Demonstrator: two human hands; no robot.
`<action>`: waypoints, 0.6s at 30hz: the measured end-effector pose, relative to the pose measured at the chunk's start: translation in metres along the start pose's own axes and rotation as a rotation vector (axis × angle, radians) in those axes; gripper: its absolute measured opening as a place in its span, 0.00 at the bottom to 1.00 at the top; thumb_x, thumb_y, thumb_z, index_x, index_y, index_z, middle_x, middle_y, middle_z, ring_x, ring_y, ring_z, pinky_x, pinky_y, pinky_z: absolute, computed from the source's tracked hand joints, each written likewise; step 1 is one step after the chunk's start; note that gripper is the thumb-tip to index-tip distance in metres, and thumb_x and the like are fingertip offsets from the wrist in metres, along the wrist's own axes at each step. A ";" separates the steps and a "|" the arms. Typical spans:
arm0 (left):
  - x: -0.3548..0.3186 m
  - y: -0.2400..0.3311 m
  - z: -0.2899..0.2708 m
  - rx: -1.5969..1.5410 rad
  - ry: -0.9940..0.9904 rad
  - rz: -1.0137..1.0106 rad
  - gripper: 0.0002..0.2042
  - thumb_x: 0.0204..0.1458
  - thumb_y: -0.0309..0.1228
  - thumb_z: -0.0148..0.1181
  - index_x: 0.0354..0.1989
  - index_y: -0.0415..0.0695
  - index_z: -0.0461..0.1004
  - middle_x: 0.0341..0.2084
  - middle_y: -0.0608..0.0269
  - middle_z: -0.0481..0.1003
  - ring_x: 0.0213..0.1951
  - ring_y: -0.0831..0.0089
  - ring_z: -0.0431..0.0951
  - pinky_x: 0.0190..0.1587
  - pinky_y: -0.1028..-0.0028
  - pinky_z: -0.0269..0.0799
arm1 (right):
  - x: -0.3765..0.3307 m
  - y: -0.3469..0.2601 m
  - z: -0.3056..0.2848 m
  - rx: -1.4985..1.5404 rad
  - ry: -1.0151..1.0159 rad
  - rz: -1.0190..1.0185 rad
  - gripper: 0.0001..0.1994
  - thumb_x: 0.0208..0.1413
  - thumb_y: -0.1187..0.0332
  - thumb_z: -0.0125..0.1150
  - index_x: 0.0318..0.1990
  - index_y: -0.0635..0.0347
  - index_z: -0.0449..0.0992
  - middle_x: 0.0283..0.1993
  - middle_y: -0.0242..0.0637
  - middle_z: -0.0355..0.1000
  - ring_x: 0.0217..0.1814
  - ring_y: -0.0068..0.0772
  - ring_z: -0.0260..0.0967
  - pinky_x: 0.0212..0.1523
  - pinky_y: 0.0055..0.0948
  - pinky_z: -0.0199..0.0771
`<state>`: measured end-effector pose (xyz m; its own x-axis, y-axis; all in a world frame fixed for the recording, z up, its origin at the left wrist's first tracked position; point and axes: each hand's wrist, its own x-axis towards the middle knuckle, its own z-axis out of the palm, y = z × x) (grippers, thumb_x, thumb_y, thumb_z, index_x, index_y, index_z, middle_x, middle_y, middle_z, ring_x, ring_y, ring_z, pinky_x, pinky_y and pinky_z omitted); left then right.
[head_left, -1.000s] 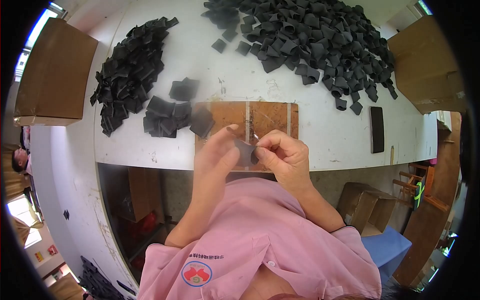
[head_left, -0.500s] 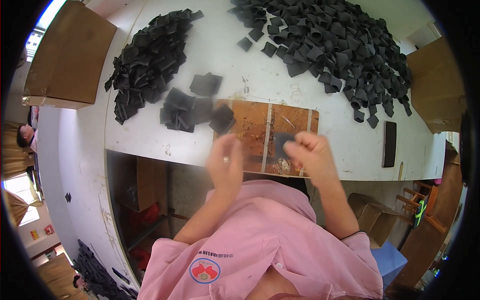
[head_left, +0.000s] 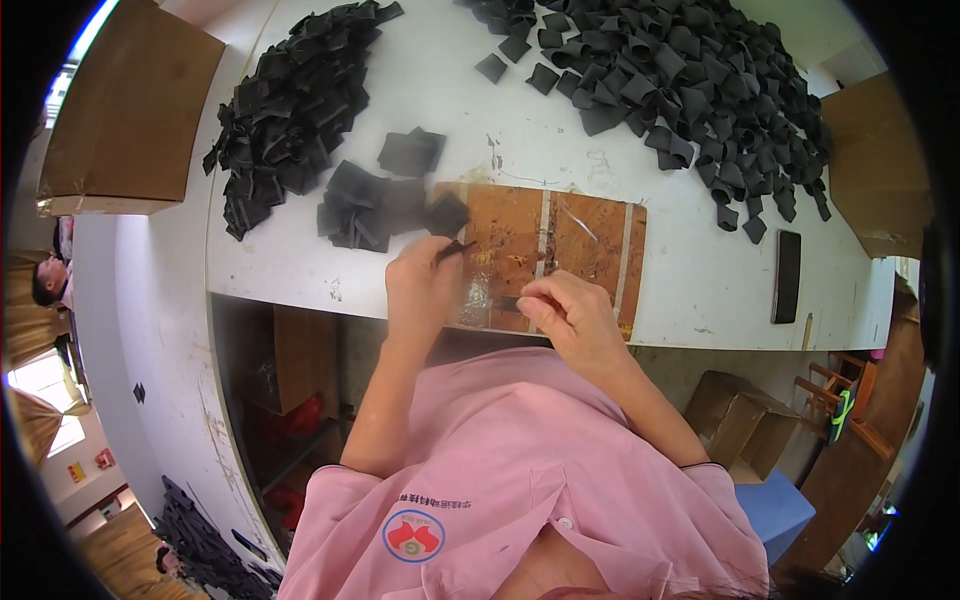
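Note:
Over the left edge of a brown wooden board (head_left: 590,228) my left hand (head_left: 420,290) is closed, with a thin black fabric piece (head_left: 453,250) pinched at its fingertips. Just beyond it, a flat black square (head_left: 447,213) rests on the board's far left corner. My right hand (head_left: 578,318) is above the near part of the board, thumb and fingers pressed together. A dark strip shows beside those fingertips; I cannot tell whether it is held or belongs to the board. A small stack of flat black pieces (head_left: 357,205) lies left of the board.
A large heap of flat black pieces (head_left: 290,110) lies far left on the white table (head_left: 500,125). Curled black pieces (head_left: 690,90) are heaped far right. A dark phone (head_left: 787,278) lies at the right. Cardboard boxes (head_left: 130,110) stand at both sides.
My left hand has moved left and now has a black piece at its fingertips. My right hand has moved left and nearer; the dark square seen in it before no longer shows plainly.

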<state>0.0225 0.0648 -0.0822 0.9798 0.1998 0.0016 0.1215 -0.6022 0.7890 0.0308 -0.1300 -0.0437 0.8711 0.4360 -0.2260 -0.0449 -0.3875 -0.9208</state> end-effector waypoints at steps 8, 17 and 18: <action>-0.023 0.069 -0.016 -0.602 -0.481 -0.137 0.17 0.43 0.19 0.58 0.43 0.38 0.62 0.23 0.70 0.69 0.25 0.87 0.65 0.27 0.86 0.61 | -0.002 -0.001 0.002 0.429 -0.091 0.176 0.11 0.47 0.68 0.60 0.33 0.68 0.72 0.25 0.31 0.71 0.25 0.17 0.64 0.26 0.19 0.66; -0.051 0.083 0.004 -0.997 -0.167 -0.269 0.12 0.43 0.25 0.59 0.36 0.35 0.67 0.26 0.63 0.70 0.26 0.81 0.70 0.28 0.83 0.65 | -0.021 0.005 0.000 1.272 0.066 0.305 0.07 0.53 0.66 0.54 0.34 0.59 0.71 0.29 0.28 0.69 0.29 0.16 0.63 0.28 0.17 0.63; -0.052 0.088 0.006 -0.995 -0.168 -0.267 0.12 0.43 0.25 0.59 0.36 0.35 0.67 0.26 0.63 0.70 0.26 0.81 0.70 0.28 0.83 0.65 | -0.022 0.004 0.001 1.296 0.070 0.312 0.06 0.53 0.66 0.54 0.34 0.59 0.70 0.29 0.28 0.69 0.29 0.17 0.63 0.29 0.18 0.63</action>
<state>-0.0168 -0.0034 -0.0167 0.9591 0.0766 -0.2726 0.2266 0.3697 0.9011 0.0114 -0.1404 -0.0424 0.7606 0.4137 -0.5003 -0.6409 0.6010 -0.4775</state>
